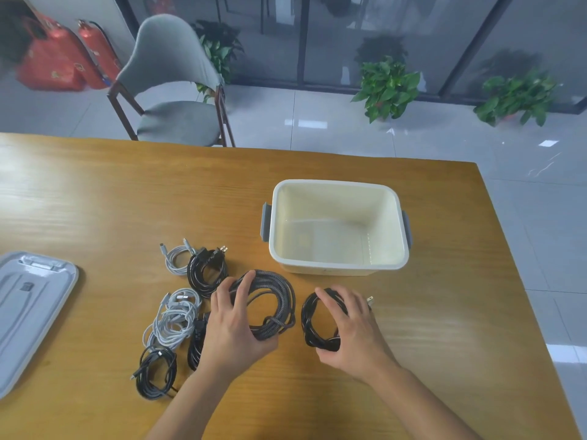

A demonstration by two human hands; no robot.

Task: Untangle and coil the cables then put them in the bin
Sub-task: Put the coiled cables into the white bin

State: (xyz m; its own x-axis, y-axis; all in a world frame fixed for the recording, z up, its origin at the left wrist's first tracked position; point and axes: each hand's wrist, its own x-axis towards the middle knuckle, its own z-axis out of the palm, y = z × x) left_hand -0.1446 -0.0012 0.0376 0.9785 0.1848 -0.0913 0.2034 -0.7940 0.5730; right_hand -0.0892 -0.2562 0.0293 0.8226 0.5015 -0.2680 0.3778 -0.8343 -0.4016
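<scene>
Left hand fingers are gripping the braided coil; right hand fingers are gripping the black coil. Both coils are lying on the counter near the bin.

Wooden table, kinda glossy. Sitting on it: a cream bin toward the far right, a grey lid at the left edge, and a bunch of coiled cables in the middle, some white, some black, plus one braided coil.

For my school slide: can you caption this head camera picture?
Two hands grip coiled cables beside an empty bin.
</scene>
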